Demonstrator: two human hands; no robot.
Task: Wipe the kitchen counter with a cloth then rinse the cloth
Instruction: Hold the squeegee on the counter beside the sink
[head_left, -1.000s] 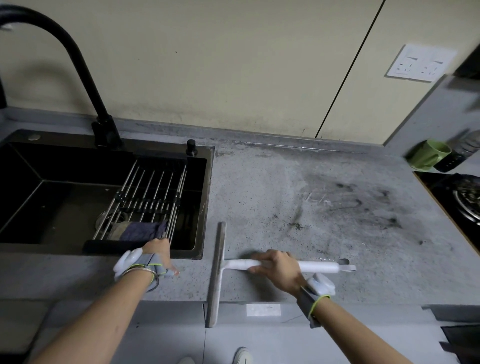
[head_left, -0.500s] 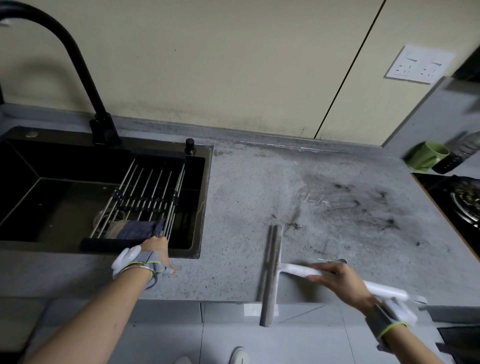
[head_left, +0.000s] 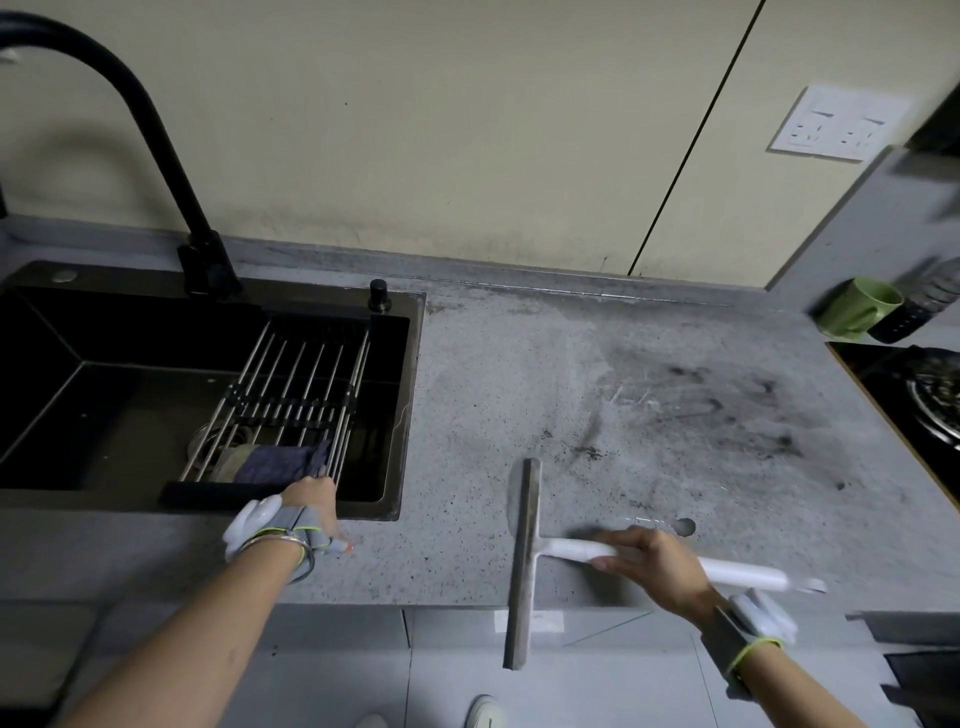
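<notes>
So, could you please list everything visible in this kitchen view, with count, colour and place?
counter: one, grey speckled, dark smudges toward the right
sink: one, black, set in the counter at left
faucet: one, black, behind the sink
drying rack: one, metal rods, across the sink
cloth: one, dark blue-grey, on the rack's near end
squeegee: one, white handle, grey blade, at the counter's front edge
mug: one, green, far right, on its side
bottle: one, clear, dark cap, beside the mug
stove: one, black, right edge
wall socket: one, white, on the wall
left hand: at the sink's front rim, by the cloth
right hand: grips the squeegee handle
</notes>
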